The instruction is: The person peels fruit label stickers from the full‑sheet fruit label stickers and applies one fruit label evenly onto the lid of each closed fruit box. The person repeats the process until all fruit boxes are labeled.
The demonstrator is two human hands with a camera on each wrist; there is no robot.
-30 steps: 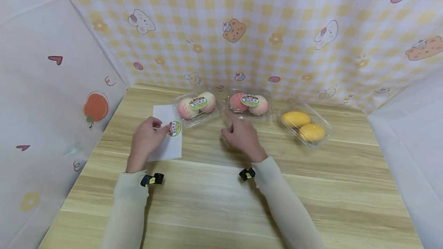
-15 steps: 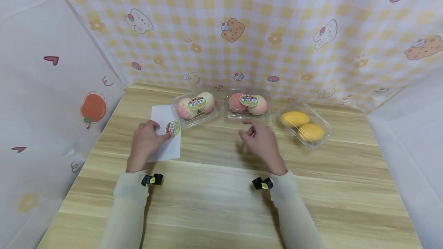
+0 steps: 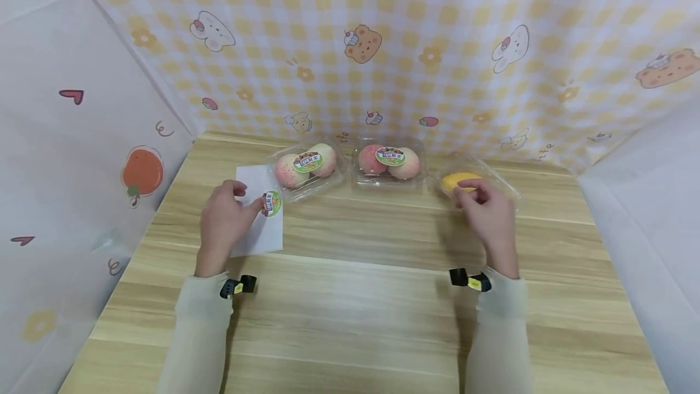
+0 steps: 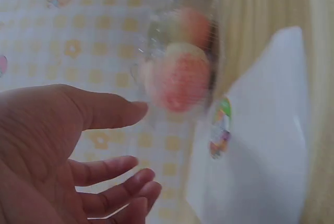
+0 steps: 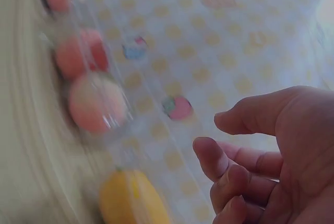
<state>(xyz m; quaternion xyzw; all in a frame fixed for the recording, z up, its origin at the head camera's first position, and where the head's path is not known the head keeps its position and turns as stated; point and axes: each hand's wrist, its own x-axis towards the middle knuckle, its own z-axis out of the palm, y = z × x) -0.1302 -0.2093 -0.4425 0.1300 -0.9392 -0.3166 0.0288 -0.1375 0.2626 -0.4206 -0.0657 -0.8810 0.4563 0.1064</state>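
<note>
My left hand (image 3: pixel 221 221) hovers over a white sheet of paper (image 3: pixel 267 237) at the left of the table, thumb and fingers apart with nothing between them. On the paper's right edge lies an oval fruit-label sticker (image 3: pixel 271 204); the left wrist view shows the sticker (image 4: pixel 221 128) flat on the sheet, away from the fingers. My right hand (image 3: pixel 493 217) is over a clear plastic box (image 3: pixel 505 188) of mangoes, its fingers loosely bent and holding nothing. One mango (image 3: pixel 458 180) shows beside the fingertips; the hand hides the other.
Two clear boxes of peaches stand along the back, the left peaches (image 3: pixel 293 172) and the middle peaches (image 3: pixel 404 165). Each box bears an oval label, the left label (image 3: pixel 308 161) and the middle label (image 3: pixel 391 155). A checked cloth (image 3: pixel 328 87) hangs behind the wooden table (image 3: pixel 350 321).
My right hand has moved right, from the middle peach box to over the mango box. The left hand has stayed by the sticker, shifting only slightly.
</note>
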